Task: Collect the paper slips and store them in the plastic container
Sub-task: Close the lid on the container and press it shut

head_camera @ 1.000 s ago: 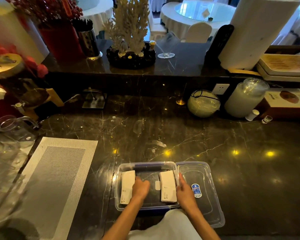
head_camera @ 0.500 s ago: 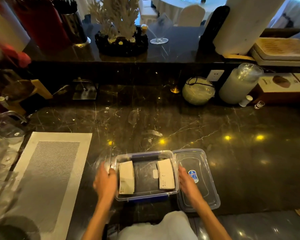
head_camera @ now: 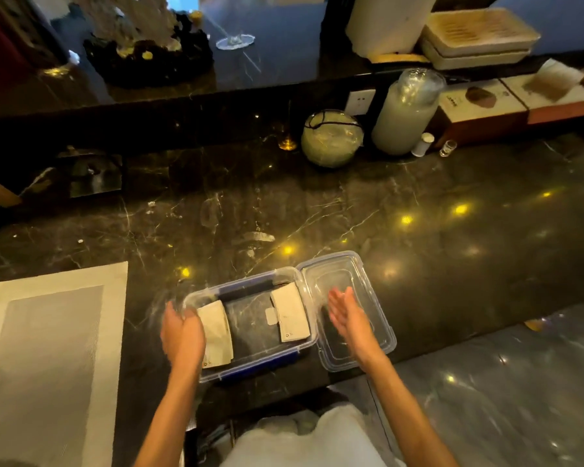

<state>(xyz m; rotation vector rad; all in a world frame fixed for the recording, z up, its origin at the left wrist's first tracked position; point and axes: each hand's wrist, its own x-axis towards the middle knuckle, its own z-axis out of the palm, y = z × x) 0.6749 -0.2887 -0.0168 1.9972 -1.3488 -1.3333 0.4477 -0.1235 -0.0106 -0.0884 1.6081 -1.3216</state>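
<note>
A clear plastic container [head_camera: 250, 364] with blue clips sits at the counter's near edge. Two stacks of white paper slips lie inside: one stack [head_camera: 216, 335] at the left end, another [head_camera: 290, 311] at the right end. Its clear lid [head_camera: 346, 267] lies upturned just to the right, touching the container. My left hand [head_camera: 182, 335] is against the container's left wall, fingers loosely curved, holding nothing. My right hand [head_camera: 349, 318] hovers flat over the lid with its fingers spread, also empty.
A grey woven placemat [head_camera: 48, 348] lies to the left. At the back of the dark marble counter stand a round glass bowl [head_camera: 331, 138], a tall frosted jar [head_camera: 403, 112], two small bottles and boxes [head_camera: 479, 106]. The counter edge drops to the floor on the right.
Both hands came out of the container. My left hand went to its left wall. My right hand moved right and rose over the lid. The camera tilted down.
</note>
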